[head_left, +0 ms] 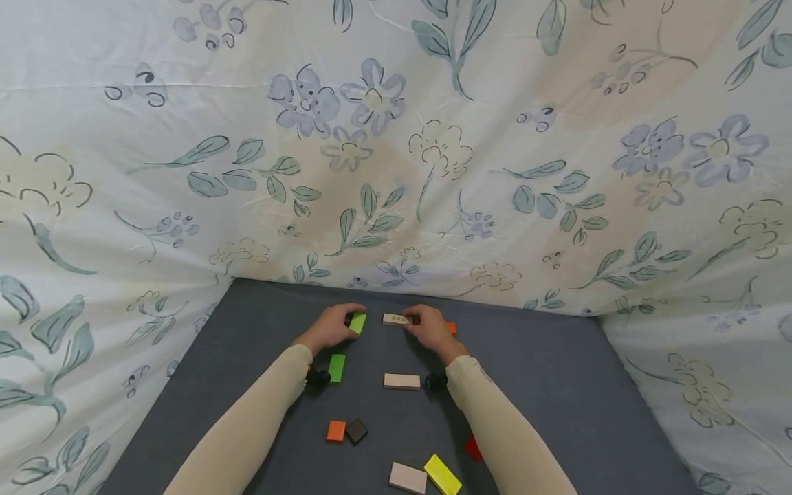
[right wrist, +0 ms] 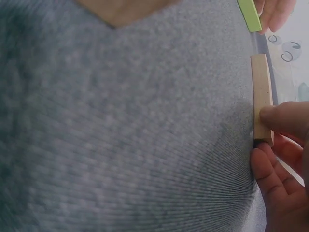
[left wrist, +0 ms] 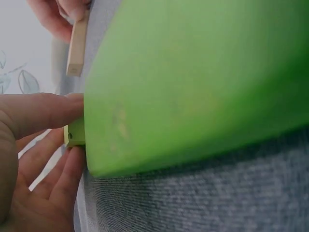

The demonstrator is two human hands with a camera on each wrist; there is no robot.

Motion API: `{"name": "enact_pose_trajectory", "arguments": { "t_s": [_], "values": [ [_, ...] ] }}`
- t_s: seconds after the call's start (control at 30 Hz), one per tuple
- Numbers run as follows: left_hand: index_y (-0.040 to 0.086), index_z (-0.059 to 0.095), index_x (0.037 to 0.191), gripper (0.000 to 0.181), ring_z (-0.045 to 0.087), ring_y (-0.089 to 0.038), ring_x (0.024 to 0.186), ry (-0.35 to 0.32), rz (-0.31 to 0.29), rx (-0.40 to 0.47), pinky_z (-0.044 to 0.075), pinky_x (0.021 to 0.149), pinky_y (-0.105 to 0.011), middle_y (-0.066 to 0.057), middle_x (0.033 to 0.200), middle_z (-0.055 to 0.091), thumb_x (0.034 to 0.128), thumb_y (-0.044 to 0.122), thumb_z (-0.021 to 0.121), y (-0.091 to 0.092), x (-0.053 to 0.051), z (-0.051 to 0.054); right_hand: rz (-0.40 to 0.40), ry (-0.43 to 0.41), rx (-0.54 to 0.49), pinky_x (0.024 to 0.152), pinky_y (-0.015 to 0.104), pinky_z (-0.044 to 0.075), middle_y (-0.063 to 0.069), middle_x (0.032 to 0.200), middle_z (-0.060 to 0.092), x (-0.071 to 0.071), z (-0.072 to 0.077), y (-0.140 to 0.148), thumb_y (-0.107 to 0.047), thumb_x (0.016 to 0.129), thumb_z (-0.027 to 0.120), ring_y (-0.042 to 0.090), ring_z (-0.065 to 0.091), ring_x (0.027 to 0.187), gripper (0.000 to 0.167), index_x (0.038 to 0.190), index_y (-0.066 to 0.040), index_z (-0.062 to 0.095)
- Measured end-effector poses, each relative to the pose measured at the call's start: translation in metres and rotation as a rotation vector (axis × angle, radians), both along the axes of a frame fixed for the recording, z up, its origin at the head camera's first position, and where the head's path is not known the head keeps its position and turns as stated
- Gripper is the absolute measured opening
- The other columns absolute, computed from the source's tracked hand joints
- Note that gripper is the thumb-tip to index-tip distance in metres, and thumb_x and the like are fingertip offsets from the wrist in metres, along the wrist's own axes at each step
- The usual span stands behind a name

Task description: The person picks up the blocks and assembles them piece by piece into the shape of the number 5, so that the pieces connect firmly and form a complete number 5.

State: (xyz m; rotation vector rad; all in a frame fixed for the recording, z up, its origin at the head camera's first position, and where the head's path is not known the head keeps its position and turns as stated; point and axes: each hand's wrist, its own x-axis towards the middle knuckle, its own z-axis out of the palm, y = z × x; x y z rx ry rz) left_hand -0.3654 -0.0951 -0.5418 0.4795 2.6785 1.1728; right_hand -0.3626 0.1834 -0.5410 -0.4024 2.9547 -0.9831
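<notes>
My left hand point(head_left: 330, 327) pinches a light green block point(head_left: 357, 323) near the far edge of the dark table. In the left wrist view the same light green block point(left wrist: 74, 133) shows between thumb and fingers. Across from it, my right hand point(head_left: 431, 332) holds a natural wood block point(head_left: 396, 319) by its right end. The right wrist view shows the thumb on that wood block point(right wrist: 262, 94), with fingers under its near end. A green block point(head_left: 336, 368) lies beside my left wrist and looms large and blurred in the left wrist view. An orange block point(head_left: 452, 328) is partly hidden behind my right hand.
Another wood block point(head_left: 402, 381) lies between my forearms. Closer in are an orange block point(head_left: 336, 432), a dark block point(head_left: 356, 432), a pale block point(head_left: 408, 478), a yellow block point(head_left: 443, 474) and a partly covered red block point(head_left: 473, 449). Flowered cloth point(head_left: 396, 172) hangs around the table.
</notes>
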Motion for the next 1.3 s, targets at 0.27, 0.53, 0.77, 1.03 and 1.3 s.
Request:
{"name": "enact_pose_trajectory", "arguments": {
  "t_s": [0.27, 0.53, 0.77, 1.03, 1.3],
  "values": [
    [0.01, 0.066, 0.149, 0.064, 0.066, -0.034, 0.121, 0.026, 0.018, -0.005, 0.056, 0.1, -0.052, -0.014, 0.148, 0.063, 0.0895, -0.001, 0.087, 0.008, -0.001, -0.001, -0.002, 0.01, 0.018, 0.074, 0.037, 0.054, 0.002, 0.101, 0.07, 0.0, 0.001, -0.001, -0.008, 0.102, 0.078, 0.018, 0.059, 0.084, 0.025, 0.126, -0.007, 0.08],
    [0.009, 0.065, 0.15, 0.064, 0.067, -0.034, 0.121, 0.015, 0.013, -0.002, 0.056, 0.1, -0.051, -0.013, 0.15, 0.063, 0.0899, 0.0, 0.086, 0.016, -0.001, 0.005, 0.005, 0.041, 0.019, 0.078, 0.038, 0.055, 0.002, 0.107, 0.071, -0.001, 0.0, -0.001, -0.008, 0.102, 0.078, 0.017, 0.061, 0.087, 0.024, 0.126, -0.009, 0.08],
    [0.008, 0.065, 0.149, 0.063, 0.062, -0.035, 0.131, 0.037, -0.02, -0.031, 0.051, 0.109, -0.052, -0.012, 0.15, 0.063, 0.0902, 0.001, 0.087, 0.027, -0.003, 0.01, 0.013, 0.086, 0.043, 0.076, 0.038, 0.056, 0.002, 0.107, 0.072, -0.005, 0.007, -0.008, -0.009, 0.102, 0.078, 0.017, 0.062, 0.086, 0.023, 0.124, -0.01, 0.081],
    [0.005, 0.066, 0.147, 0.06, 0.061, -0.034, 0.13, 0.044, -0.041, -0.041, 0.051, 0.107, -0.051, -0.014, 0.144, 0.065, 0.0903, 0.001, 0.087, 0.036, -0.003, 0.003, 0.017, 0.008, 0.055, 0.079, 0.038, 0.056, 0.003, 0.11, 0.072, -0.003, 0.002, -0.009, -0.009, 0.103, 0.077, 0.018, 0.061, 0.089, 0.023, 0.126, -0.01, 0.08],
    [0.003, 0.068, 0.144, 0.059, 0.063, -0.033, 0.125, 0.064, -0.028, -0.053, 0.052, 0.103, -0.05, -0.015, 0.14, 0.067, 0.0884, 0.0, 0.087, 0.043, -0.002, 0.002, 0.003, 0.018, 0.05, 0.079, 0.039, 0.056, 0.003, 0.107, 0.071, -0.002, -0.001, -0.007, -0.008, 0.102, 0.077, 0.018, 0.061, 0.088, 0.022, 0.124, -0.009, 0.081]
  ]
}}
